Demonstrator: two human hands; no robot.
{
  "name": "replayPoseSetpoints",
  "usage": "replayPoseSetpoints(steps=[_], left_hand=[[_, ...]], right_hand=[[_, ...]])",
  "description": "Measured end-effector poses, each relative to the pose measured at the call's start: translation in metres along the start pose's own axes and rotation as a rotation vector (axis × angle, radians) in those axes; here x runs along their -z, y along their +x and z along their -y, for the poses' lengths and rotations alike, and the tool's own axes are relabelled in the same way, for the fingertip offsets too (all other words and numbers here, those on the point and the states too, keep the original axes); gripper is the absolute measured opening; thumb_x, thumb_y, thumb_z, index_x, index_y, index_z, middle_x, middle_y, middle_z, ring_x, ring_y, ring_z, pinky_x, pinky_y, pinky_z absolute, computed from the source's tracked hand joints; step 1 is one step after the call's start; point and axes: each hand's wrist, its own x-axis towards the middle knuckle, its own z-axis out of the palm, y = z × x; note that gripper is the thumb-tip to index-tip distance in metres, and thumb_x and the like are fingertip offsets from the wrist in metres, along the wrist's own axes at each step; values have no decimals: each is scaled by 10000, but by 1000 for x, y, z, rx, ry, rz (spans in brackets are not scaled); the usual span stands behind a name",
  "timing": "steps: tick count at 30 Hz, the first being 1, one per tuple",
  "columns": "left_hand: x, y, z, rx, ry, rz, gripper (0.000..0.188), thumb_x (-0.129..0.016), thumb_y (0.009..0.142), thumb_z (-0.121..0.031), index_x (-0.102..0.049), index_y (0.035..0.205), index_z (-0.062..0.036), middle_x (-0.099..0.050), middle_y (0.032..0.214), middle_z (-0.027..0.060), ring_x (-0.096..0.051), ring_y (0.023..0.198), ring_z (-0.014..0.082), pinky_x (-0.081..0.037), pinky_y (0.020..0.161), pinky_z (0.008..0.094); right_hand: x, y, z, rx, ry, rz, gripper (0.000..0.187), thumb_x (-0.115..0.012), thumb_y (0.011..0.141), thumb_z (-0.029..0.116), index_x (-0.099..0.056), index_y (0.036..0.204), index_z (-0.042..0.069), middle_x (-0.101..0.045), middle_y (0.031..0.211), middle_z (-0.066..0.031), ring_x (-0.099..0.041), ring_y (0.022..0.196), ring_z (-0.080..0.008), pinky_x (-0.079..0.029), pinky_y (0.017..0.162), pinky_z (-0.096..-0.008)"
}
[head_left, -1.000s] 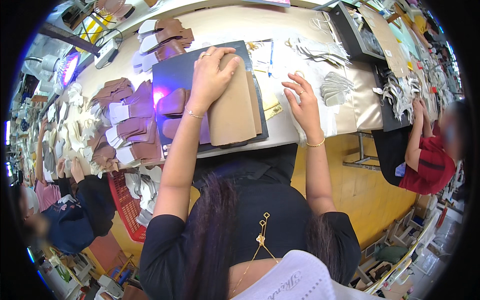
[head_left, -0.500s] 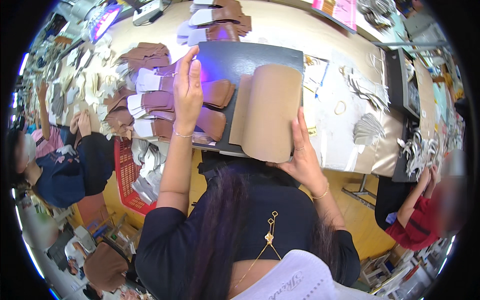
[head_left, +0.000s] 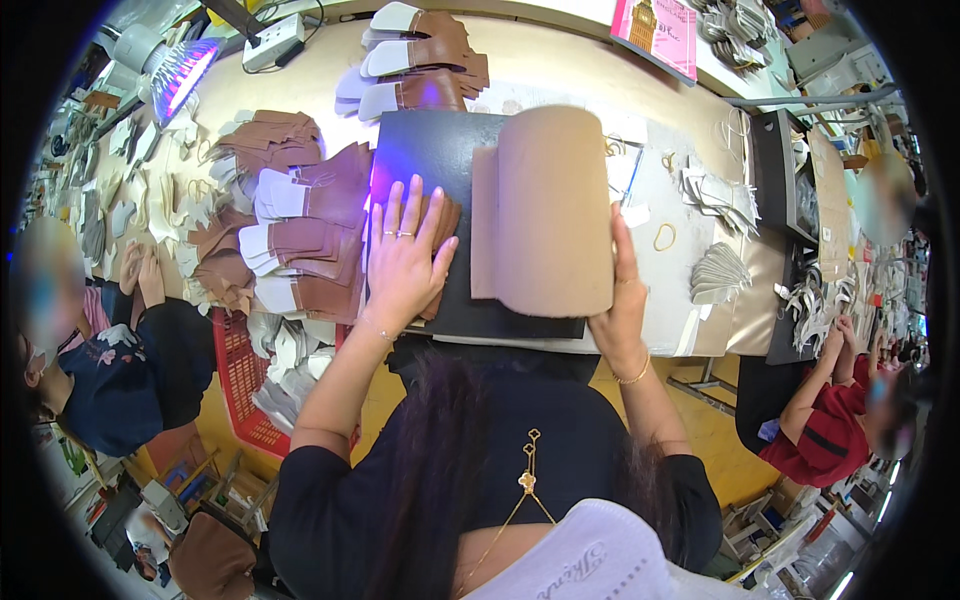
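Observation:
A thick tan roll (head_left: 553, 210), with a loose flap on its left side, lies over the right part of a black board (head_left: 430, 140) on the table in front of me. My right hand (head_left: 622, 300) grips the roll's lower right side, with some fingers hidden behind it. My left hand (head_left: 408, 255) lies flat with fingers apart over a stack of brown pieces (head_left: 448, 222) at the board's left side. Left of that hand are more stacks of brown pieces with white ends (head_left: 305, 243).
A lamp (head_left: 172, 75) glows at the far left, near a white power strip (head_left: 273, 42). Below the table's left edge stands a red basket (head_left: 235, 385) of pale pieces. Fanned grey pieces (head_left: 720, 268) lie to the right. Other people sit at both sides.
My left hand has come down from its raised position by the board's upper left corner onto the brown stack. The roll has shifted up and right relative to the board, with my right hand beside it.

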Motion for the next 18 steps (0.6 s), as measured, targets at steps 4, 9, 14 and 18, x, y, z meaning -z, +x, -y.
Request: replayPoseSetpoints(steps=[4, 9, 14, 18], left_hand=[[3, 1, -2, 13, -22, 7, 661, -605, 951, -360, -394, 1526, -112, -243, 1630, 169, -205, 1500, 391, -147, 1208, 566], [6, 2, -2, 16, -38, 18, 669, -626, 937, -363, -408, 1515, -106, -251, 1628, 162, -205, 1500, 387, -149, 1210, 564], [6, 3, -2, 14, -49, 13, 691, -646, 928, -358, -398, 1521, -104, -237, 1634, 162, -190, 1507, 385, -148, 1210, 571], [3, 1, 0, 14, -35, 30, 696, -635, 936, -362, -382, 1532, -106, -219, 1641, 163, -172, 1514, 386, -140, 1211, 575]], right_hand=[[-3, 63, -22, -29, -3, -105, 815, -640, 823, -75, -313, 1549, 103, -469, 1491, -216, -540, 1289, -404, -485, 1036, -424], [-29, 158, -69, 46, -46, -226, 813, -621, 826, -81, -338, 1545, 173, -516, 1453, -185, -565, 1260, -379, -482, 1036, -416], [-57, 210, -97, -46, -42, -242, 798, -619, 839, -46, -345, 1542, 213, -522, 1449, -163, -580, 1242, -361, -493, 1025, -404], [-67, 217, -116, 51, -81, -238, 821, -605, 797, -77, -370, 1523, 225, -501, 1464, -160, -576, 1241, -374, -498, 1018, -419]])
